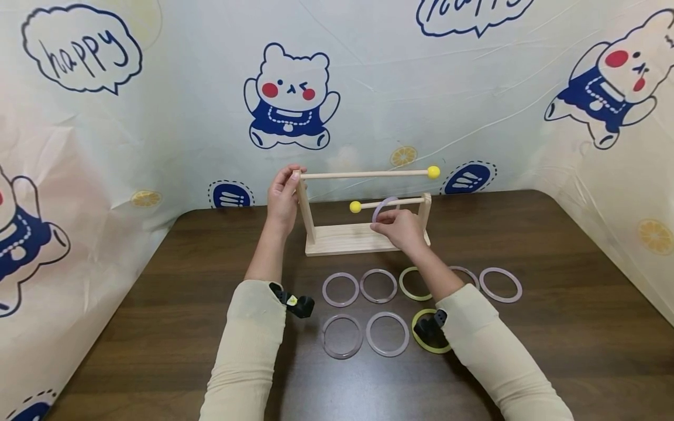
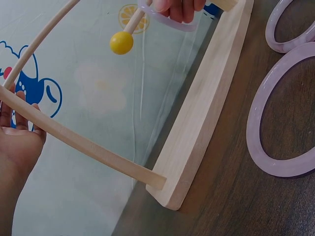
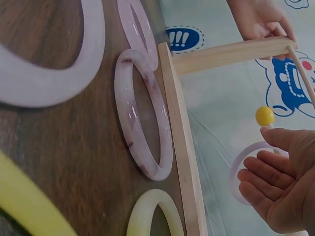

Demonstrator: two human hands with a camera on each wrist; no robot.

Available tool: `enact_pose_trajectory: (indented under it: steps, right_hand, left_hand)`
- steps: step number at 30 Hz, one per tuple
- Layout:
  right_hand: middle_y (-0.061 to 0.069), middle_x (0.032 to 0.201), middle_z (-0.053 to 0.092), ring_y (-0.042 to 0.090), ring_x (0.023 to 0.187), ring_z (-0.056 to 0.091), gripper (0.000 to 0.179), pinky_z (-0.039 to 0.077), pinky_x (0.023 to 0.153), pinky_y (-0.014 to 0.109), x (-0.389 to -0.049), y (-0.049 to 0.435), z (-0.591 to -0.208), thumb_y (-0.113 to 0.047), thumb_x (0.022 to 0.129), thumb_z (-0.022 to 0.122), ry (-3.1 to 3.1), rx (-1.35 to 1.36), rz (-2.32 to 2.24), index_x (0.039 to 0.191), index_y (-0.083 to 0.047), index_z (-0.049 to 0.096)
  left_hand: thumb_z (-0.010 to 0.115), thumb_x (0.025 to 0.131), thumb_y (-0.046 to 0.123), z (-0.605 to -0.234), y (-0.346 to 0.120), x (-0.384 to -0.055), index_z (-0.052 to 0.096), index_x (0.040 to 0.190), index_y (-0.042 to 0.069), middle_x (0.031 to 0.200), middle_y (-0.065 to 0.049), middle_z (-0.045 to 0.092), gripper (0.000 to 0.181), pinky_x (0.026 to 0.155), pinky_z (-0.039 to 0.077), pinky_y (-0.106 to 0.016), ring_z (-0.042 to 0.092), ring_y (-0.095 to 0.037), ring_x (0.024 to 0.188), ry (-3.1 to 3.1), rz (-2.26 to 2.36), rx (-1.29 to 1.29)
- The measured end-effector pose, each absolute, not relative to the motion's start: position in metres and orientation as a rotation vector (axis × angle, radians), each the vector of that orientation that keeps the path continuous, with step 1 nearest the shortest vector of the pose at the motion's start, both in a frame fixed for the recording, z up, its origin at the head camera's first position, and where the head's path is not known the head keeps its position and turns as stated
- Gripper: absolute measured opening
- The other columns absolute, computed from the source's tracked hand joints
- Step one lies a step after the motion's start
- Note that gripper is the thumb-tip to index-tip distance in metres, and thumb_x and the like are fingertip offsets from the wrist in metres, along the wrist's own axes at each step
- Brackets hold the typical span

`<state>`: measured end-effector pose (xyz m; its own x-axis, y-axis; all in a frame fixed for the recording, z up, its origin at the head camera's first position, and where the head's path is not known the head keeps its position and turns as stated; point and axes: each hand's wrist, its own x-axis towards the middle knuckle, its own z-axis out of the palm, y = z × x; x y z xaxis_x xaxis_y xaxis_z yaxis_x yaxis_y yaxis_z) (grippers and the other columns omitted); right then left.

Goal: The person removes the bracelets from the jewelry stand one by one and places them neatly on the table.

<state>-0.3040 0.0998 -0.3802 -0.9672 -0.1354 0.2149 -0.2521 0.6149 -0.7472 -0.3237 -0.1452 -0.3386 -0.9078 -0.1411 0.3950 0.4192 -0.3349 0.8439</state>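
Observation:
A pale wooden stand (image 1: 342, 240) has an upper rod (image 1: 363, 175) and a lower rod (image 1: 413, 201), each tipped with a yellow ball. My left hand (image 1: 283, 202) grips the top of its left post, thumb in front and fingers behind. At the lower rod, my right hand (image 1: 402, 229) pinches a lavender bangle (image 1: 379, 207) between thumb and fingers. This bangle hangs around the rod, just inward of the yellow ball (image 1: 355, 207). In the right wrist view the right fingers (image 3: 268, 172) partly cover it.
Several bangles lie in two rows before the stand, among them a lavender one (image 1: 519, 287) at the right end and a yellow-green one (image 1: 432, 349) partly under the right wrist camera. A printed cloth (image 1: 184, 117) hangs behind the dark wooden table (image 1: 174, 327).

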Motion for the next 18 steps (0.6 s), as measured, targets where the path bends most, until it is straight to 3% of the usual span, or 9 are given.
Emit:
enact_pose_trajectory:
  steps: [13,18]
  right_hand:
    - [0.009,0.087,0.07,0.024,0.083,0.062,0.022,0.044,0.064,0.034,-0.3031,0.0956,-0.3833,-0.026,0.081,0.071,-2.658,0.241,1.289,0.09,-0.006,0.073]
    - [0.011,0.092,0.069,0.025,0.087,0.062,0.023,0.045,0.068,0.036,-0.3023,0.0986,-0.3835,-0.023,0.082,0.069,-2.634,0.188,1.369,0.093,-0.004,0.072]
  left_hand:
    - [0.05,0.096,0.011,-0.3396,-0.1454,-0.3245,0.06,0.096,0.018,0.099,0.003,0.061,0.013,0.079,0.039,-0.028,0.05,-0.013,0.089,-1.576,-2.275,-0.367]
    - [0.049,0.096,0.01,-0.3394,-0.1459,-0.3238,0.06,0.096,0.018,0.099,0.003,0.061,0.013,0.078,0.039,-0.028,0.05,-0.014,0.089,-1.572,-2.273,-0.364]
